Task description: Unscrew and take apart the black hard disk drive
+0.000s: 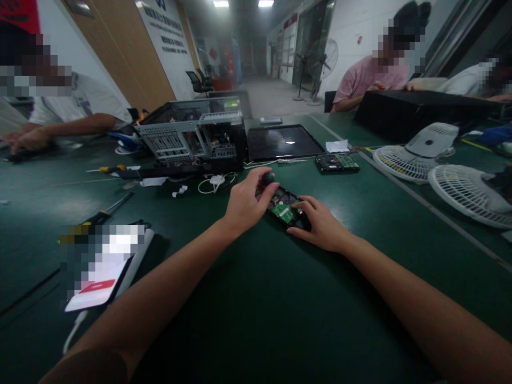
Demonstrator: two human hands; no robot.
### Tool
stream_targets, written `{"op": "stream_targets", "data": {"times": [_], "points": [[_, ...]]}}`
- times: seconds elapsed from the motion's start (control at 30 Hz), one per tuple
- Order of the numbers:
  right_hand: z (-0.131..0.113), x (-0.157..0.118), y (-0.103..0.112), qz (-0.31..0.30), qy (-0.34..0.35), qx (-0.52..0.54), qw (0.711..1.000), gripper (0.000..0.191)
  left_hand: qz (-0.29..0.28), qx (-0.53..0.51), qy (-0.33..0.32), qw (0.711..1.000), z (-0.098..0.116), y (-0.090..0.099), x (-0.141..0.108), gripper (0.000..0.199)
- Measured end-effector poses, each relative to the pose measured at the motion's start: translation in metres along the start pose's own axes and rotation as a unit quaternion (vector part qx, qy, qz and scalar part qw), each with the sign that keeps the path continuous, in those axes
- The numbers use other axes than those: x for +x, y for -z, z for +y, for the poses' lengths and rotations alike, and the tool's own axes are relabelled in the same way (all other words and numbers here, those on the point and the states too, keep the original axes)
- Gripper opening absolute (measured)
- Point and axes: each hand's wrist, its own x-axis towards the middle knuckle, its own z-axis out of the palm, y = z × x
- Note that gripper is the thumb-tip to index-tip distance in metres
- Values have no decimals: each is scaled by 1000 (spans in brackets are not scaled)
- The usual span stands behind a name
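Observation:
A hard drive with a green circuit board (283, 212) lies at a slant on the green table (248, 298), between my hands. My left hand (248, 200) is at its far left end, thumb and fingers closed around a small dark round object (269, 179) that is mostly hidden. The near right end of the drive is gripped by my right hand (320, 221), its thumb below and its fingertips on the board. A second hard drive (338, 162) rests farther back on the right.
Behind my hands stand an open computer case (192, 140) and a black panel (285, 142). At left are a phone (106, 272) and a screwdriver (96, 217); at right, white fan parts (404, 160). People sit across the table on both sides.

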Motion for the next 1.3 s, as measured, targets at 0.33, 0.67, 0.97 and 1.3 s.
{"op": "stream_targets", "data": {"times": [0.33, 0.67, 0.97, 1.3], "points": [[-3, -1, 5, -19, -12, 2, 1000, 63, 57, 87, 72, 992, -11, 15, 14, 25], [-29, -1, 19, 4, -60, 35, 998, 56, -298, 222, 164, 914, -41, 22, 8, 38], [-60, -3, 23, -83, 33, 252, 964, 29, -275, 283, 166, 904, -26, 16, 1, 93], [-17, 6, 16, 25, -206, 271, 940, 33, -292, 330, 134, 888, 5, -6, -16, 133]]}}
